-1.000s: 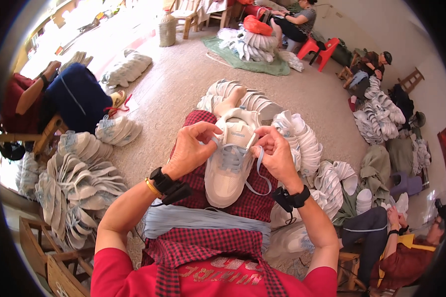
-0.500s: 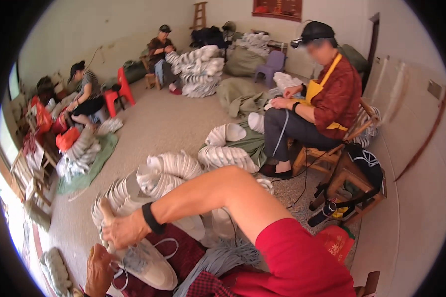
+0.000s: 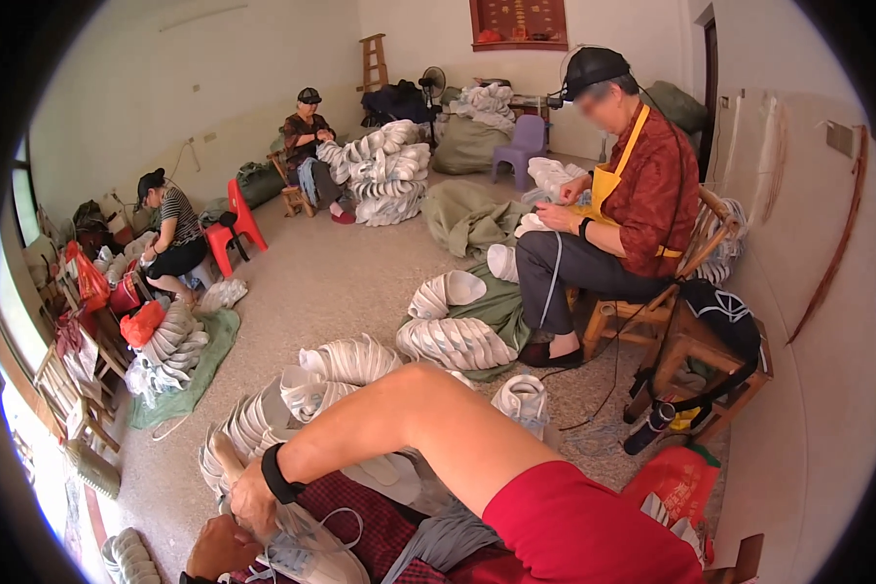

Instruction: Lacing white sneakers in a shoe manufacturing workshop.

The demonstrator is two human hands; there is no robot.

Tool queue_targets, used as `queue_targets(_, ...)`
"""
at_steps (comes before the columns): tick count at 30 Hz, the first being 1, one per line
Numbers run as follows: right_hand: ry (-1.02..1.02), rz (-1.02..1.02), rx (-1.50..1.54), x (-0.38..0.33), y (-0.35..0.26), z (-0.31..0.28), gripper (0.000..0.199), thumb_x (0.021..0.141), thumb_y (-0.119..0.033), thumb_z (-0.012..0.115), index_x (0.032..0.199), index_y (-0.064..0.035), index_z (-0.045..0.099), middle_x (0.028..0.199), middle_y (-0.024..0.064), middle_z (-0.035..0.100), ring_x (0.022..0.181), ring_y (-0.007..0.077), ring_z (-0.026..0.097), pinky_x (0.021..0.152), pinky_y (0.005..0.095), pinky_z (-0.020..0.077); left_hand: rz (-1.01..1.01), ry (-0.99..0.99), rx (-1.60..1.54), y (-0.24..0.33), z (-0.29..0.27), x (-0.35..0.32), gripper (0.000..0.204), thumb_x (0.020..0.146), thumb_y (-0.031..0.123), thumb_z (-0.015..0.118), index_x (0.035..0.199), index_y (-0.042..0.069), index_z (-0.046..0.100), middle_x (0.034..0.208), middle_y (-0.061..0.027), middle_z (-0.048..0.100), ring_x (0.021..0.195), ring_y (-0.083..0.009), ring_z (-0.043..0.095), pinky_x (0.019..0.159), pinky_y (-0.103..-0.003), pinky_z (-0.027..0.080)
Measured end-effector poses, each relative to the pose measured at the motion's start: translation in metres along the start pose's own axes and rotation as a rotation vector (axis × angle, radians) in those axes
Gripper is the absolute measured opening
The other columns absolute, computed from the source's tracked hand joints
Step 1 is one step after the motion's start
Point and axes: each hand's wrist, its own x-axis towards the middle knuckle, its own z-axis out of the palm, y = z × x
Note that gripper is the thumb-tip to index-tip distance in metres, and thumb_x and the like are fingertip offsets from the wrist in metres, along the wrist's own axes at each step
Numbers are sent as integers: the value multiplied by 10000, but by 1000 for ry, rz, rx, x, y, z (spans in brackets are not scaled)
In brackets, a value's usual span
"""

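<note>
The person's head has turned away to the side since a second ago, so the white shoe (image 3: 307,555) now sits low, on the checked cloth (image 3: 360,516) on the lap. The right hand (image 3: 253,501) grips the shoe's top. The left hand (image 3: 219,547) holds its side. A red bag (image 3: 676,482) lies by the wall.

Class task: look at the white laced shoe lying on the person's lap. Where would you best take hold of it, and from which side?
Grip the white shoe probably across its laced upper, coming from above: that side faces up, laces loose, while both hands, right hand and left hand, already crowd its near end.
</note>
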Motion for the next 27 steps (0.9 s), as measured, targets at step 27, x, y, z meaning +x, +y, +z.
queue_targets(27, 1316, 1106, 1013, 224, -60, -59, 239, 1031, -233, 526, 1028, -12, 617, 847, 16, 597, 752, 106, 561, 661, 272, 460, -287, 799, -763, 86, 50, -180, 206, 1009, 220, 572, 1010, 14, 563, 625, -55, 574, 445, -146, 507, 430, -293, 411)
